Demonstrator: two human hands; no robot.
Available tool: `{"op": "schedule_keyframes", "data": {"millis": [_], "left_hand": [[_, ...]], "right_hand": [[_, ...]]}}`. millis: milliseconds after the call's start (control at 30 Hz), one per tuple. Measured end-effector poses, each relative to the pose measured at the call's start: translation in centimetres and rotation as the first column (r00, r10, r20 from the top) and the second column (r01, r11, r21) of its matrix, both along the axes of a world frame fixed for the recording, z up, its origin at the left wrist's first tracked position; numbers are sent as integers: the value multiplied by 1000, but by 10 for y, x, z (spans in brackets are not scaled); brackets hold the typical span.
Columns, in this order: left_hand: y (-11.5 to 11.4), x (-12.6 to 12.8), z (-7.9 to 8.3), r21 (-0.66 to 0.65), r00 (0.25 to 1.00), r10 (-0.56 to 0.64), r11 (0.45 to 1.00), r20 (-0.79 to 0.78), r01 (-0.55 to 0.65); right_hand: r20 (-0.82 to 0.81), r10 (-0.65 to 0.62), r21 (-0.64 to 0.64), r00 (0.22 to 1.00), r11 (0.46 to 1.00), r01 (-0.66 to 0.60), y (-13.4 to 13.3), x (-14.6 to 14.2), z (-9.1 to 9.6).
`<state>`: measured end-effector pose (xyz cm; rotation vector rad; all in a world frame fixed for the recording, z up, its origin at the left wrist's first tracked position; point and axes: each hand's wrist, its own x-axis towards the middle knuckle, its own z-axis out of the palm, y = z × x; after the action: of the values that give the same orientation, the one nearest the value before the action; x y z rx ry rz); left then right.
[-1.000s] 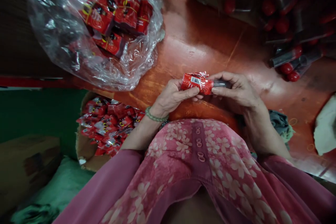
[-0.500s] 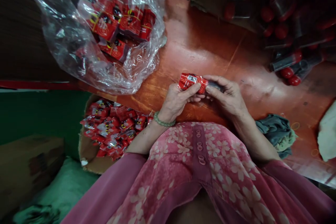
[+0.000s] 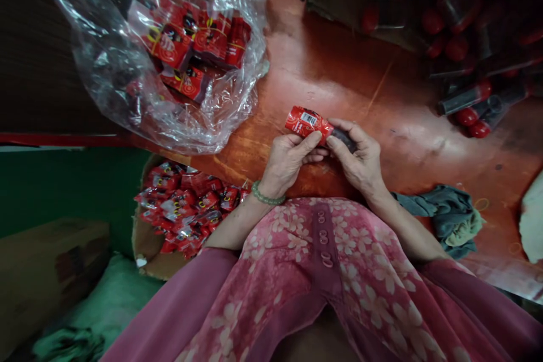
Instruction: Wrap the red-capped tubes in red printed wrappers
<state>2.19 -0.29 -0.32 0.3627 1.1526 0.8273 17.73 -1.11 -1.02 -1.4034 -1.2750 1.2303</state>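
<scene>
In front of my body, both hands hold a small container with a red printed plastic sleeve [image 3: 307,119] around one end. My left hand [image 3: 286,158] pinches the sleeve, thumb on top and fingers beneath. A white barcode patch faces up on it. My right hand [image 3: 358,153] grips the dark tube-shaped container [image 3: 344,138] at its other end, with the thumb by the sleeve's edge. My fingers hide part of the container, and how far the sleeve reaches over it cannot be seen.
A clear plastic bag [image 3: 123,79] with bundled red sleeves lies at the upper left. Below it, a cardboard box [image 3: 144,260] holds many red-wrapped pieces. Red-capped tubes [image 3: 464,99] are heaped at the upper right. A dark green cloth [image 3: 453,212] lies on the reddish table [image 3: 288,73].
The red sleeve now looks rounder and fuller, and its outer end has tilted up and away. The right hand has shifted slightly left, towards the left hand.
</scene>
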Motion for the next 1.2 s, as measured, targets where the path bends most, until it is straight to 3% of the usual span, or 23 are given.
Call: {"op": "schedule_keyframes", "data": {"millis": [233,433,667,800,967,1200], "left_hand": [[-1,2,0,123,999,31,992,-25,-28],[2,4,-3,143,996,87,986,-13,-84],[-1,8,-7,209,995,92,974,-36,-82],[1,-3,-3,219,998,61,974,-18,-56],[2,1,-1,217,976,210,951,59,-218],[10,7,3,219,968,226,945,106,-244]], "right_hand": [[-114,-3,-58,993,998,-3,8,-1,6],[-148,-13,-8,989,1000,12,7,-7,0],[-59,-80,93,995,992,86,12,-18,-2],[-128,-21,19,992,1000,24,16,-19,-4],[-197,4,-28,980,1000,-9,15,-23,-2],[-336,138,-71,932,983,-172,10,-21,6]]}}
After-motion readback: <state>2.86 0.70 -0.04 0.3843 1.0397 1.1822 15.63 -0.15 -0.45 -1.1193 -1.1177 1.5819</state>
